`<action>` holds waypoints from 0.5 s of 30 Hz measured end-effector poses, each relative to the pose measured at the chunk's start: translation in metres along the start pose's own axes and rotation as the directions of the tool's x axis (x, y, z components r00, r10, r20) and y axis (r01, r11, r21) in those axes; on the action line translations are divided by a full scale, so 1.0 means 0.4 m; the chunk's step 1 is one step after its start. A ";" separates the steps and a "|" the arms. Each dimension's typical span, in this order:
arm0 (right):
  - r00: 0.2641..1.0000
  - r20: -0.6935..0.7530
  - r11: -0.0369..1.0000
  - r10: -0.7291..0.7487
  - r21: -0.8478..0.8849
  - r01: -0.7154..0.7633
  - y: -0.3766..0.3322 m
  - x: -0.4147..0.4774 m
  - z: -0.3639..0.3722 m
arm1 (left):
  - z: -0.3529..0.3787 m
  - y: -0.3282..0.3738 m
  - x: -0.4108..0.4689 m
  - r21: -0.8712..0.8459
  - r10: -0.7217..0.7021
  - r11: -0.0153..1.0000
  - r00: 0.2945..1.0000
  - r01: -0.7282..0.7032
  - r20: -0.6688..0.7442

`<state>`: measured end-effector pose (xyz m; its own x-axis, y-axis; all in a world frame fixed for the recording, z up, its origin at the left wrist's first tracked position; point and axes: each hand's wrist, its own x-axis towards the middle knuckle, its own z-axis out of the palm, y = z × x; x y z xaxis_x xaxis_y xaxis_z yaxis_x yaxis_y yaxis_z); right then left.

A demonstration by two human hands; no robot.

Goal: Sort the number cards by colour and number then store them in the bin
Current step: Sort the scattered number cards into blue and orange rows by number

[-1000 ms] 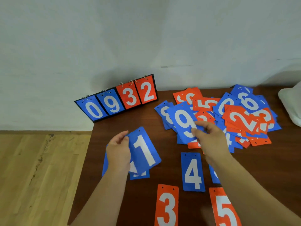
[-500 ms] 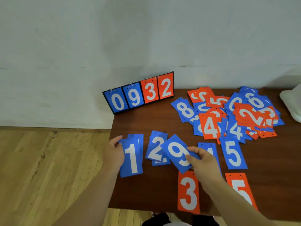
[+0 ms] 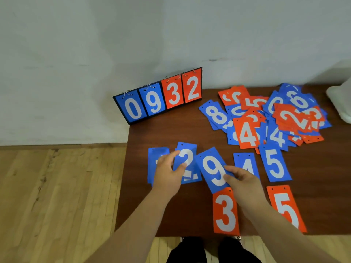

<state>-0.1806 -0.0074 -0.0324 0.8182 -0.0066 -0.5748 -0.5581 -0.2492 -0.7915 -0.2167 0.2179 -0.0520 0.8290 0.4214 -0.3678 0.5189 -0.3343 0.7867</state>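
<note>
Two hands at work over number cards on a dark brown table (image 3: 171, 133), listed from left to right.

- Wooden floor (image 3: 57, 196): pale boards, left of the table.
- Scoreboard stand (image 3: 161, 97): upright at the table's far left corner, against the wall. Ring-bound cards read blue 0, blue 9, red 3, red 2.
- Blue 1 cards (image 3: 153, 158): a small stack flat near the left edge, mostly covered by the left hand.
- Left hand (image 3: 167, 173): lies over the blue 1 cards, with forefinger and thumb at the left edge of the blue 2 cards. I cannot tell whether it pinches a card or only touches it.
- Blue 2 cards (image 3: 187, 154): overlapping stack just right of the 1s.
- Blue 9 card (image 3: 210, 168): tilted, its left edge over the 2s, its lower end over the top of the red 3.
- Right hand (image 3: 243, 179): pinches the blue 9 card at its right side, thumb on the face.
- Red 3 card (image 3: 225, 213): flat at the near edge.
- Blue 4 card (image 3: 245, 160): flat, partly hidden behind the right hand.
- Blue 5 card (image 3: 274, 164): flat, just right of the 4.
- Red 5 card (image 3: 284, 204): flat, near edge, partly under the right forearm.
- Unsorted pile (image 3: 266, 118): mixed red and blue cards, far right of the table. A blue 8 card (image 3: 214, 114) sits at its left and a red 4 card (image 3: 247, 133) on top at its near side.
- White object (image 3: 340, 99): cut off by the right border, unidentifiable.
</note>
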 end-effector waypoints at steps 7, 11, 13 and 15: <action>0.994 -0.068 0.995 -0.085 -0.056 0.081 0.007 0.001 -0.126 | 0.223 0.152 -0.102 -0.264 -0.094 0.951 0.964 0.161 0.250; 0.989 -0.133 0.998 -0.064 -0.013 0.063 0.024 0.018 -0.280 | 0.340 0.243 -0.109 -0.167 0.001 0.985 0.957 0.049 0.290; 0.992 -0.125 0.999 -0.036 0.022 0.039 0.038 0.039 -0.370 | 0.411 0.289 -0.112 -0.109 0.049 0.994 0.947 -0.015 0.317; 0.994 -0.106 0.999 -0.002 0.050 0.007 0.054 0.064 -0.467 | 0.496 0.337 -0.117 -0.061 0.059 0.997 0.936 -0.041 0.346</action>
<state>-0.1460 -0.1940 -0.0252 0.8293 -0.1085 -0.5482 -0.5584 -0.2005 -0.8050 -0.1442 -0.0144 -0.0271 0.8791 0.0828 -0.4693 0.4712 -0.2992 0.8298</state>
